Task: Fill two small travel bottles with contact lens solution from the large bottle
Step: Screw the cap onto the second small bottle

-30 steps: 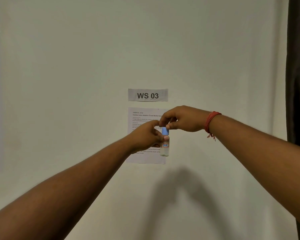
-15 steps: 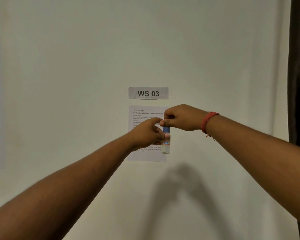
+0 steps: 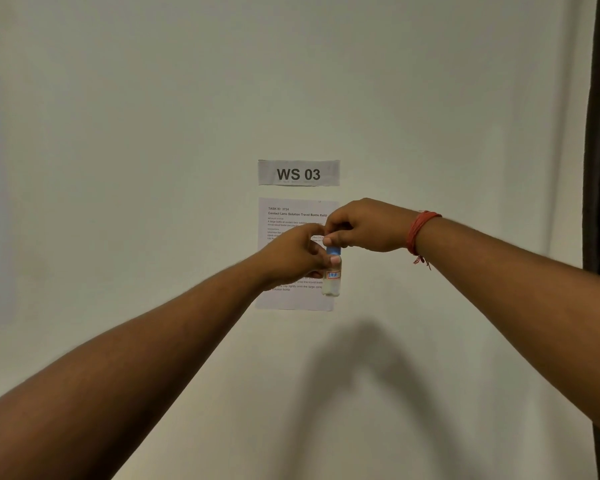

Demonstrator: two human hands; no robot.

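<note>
Head view: left hand (image 3: 291,258) fingers grip travel bottle (image 3: 332,277), right hand (image 3: 364,225) fingers pinch cap (image 3: 333,250); white wall (image 3: 153,133).

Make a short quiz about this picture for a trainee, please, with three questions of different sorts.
1. True or false: the small bottle stands on a table.
2. Which hand pinches the blue cap? A. left hand B. right hand
3. Fill in: the sign on the wall reads WS ___.

Key: 1. False, both hands hold it up in front of the wall. 2. B. 3. 03.
</note>
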